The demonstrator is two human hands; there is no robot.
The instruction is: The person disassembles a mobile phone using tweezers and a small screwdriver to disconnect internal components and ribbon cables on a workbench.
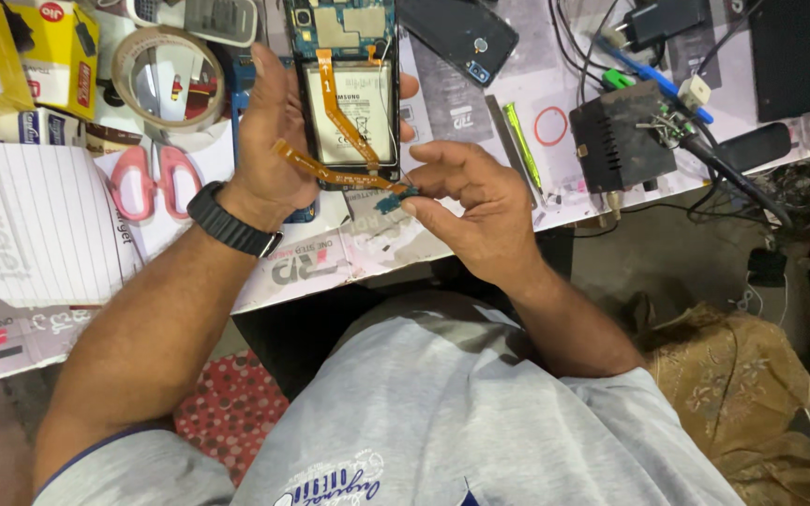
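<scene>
Our left hand (274, 141) wraps around an opened phone (349, 94), back cover off, holding it above the cluttered table (377, 248). Our right hand (475, 201) pinches, between thumb and forefinger, what appears to be a small blue-green board (393, 200) on an orange flex cable (330, 171) below the phone.

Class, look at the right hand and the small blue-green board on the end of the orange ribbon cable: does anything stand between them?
Nothing visible does. The right hand already pinches the small board at its fingertips, beside the opened phone that the left hand holds.
</scene>
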